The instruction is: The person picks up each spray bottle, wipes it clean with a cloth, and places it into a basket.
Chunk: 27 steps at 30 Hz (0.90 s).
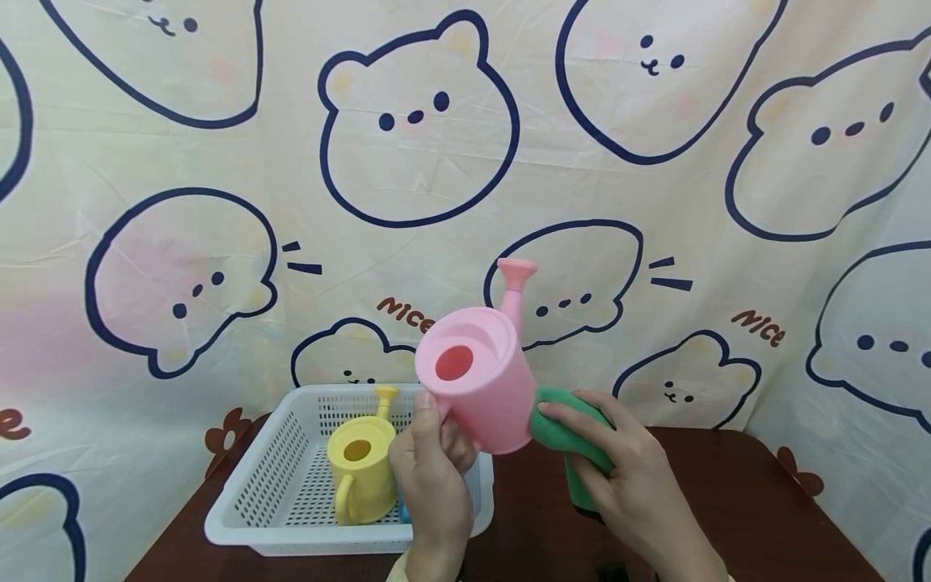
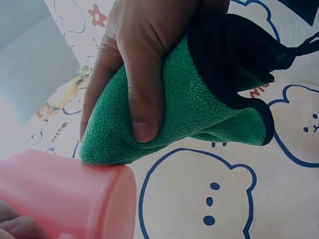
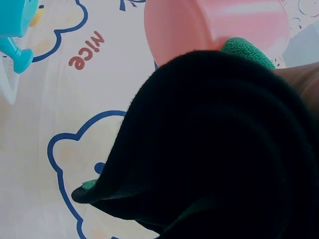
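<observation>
A pink toy watering can (image 1: 494, 396) is held up in front of me, tilted, its spout pointing up and away. My left hand (image 1: 435, 477) grips it by the handle, thumb on top. In my right hand (image 1: 633, 469) is a folded green towel (image 1: 563, 424) with a dark edge, pinched between thumb and fingers. The towel touches the can's side near its base. In the left wrist view the towel (image 2: 174, 99) lies against the pink can (image 2: 65, 189). The right wrist view is largely filled by the towel's dark edge (image 3: 214, 139).
A white perforated basket (image 1: 265, 533) stands on the dark brown table (image 1: 698, 501) at the left. Inside it are a yellow watering can (image 1: 364, 461) and a blue one, mostly hidden in the head view; the blue can (image 3: 12, 20) shows in the right wrist view. A printed curtain hangs behind.
</observation>
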Each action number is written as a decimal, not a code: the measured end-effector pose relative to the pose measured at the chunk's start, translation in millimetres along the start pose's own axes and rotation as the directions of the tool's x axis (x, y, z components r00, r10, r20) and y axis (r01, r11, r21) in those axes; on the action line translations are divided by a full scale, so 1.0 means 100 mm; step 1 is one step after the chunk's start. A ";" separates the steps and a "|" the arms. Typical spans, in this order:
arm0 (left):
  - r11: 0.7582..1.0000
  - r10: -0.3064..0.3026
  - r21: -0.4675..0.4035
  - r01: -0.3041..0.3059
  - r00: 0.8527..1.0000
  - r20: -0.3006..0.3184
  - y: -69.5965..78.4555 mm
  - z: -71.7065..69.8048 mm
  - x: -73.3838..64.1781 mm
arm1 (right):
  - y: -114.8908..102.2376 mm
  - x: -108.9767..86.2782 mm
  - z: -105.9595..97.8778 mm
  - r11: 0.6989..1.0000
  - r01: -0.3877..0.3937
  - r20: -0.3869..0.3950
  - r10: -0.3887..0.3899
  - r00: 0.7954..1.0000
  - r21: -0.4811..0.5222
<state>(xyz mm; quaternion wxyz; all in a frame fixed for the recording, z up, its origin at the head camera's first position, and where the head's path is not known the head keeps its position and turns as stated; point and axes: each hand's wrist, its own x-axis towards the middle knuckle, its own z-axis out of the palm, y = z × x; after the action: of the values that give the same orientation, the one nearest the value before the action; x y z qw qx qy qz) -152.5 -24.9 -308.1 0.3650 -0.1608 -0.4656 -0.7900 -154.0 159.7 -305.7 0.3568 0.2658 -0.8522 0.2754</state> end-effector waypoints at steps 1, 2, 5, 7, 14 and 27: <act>1.000 0.001 -0.007 -0.001 1.000 -0.004 0.00 0.00 0.00 | 0.00 0.00 0.00 1.000 -0.002 0.001 0.002 1.000 0.002; 1.000 0.003 -0.012 -0.003 1.000 -0.008 0.00 0.01 -0.01 | 0.00 0.00 0.00 1.000 -0.004 0.002 0.004 1.000 0.003; 1.000 0.012 -0.014 -0.013 1.000 -0.017 -0.01 0.02 -0.02 | 0.00 0.00 0.00 1.000 -0.006 0.004 0.006 1.000 0.010; 1.000 0.019 -0.011 -0.020 1.000 -0.018 -0.02 0.02 -0.02 | 0.00 0.00 0.00 1.000 -0.004 0.004 0.004 1.000 0.011; 1.000 0.014 0.006 -0.014 1.000 -0.003 -0.03 0.02 -0.03 | 0.00 0.01 0.00 1.000 0.013 -0.007 -0.013 1.000 0.009; 0.986 -0.083 0.148 0.077 0.996 0.034 -0.09 0.06 -0.06 | -0.01 0.01 0.00 0.999 -0.003 -0.056 0.005 0.998 0.033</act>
<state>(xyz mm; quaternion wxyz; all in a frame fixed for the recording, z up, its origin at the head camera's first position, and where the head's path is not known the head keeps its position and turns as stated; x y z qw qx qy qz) -155.4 -14.9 -313.6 0.3344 -0.1306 -0.5356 -0.7644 -153.9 158.6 -304.7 0.3758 0.2619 -0.8376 0.2975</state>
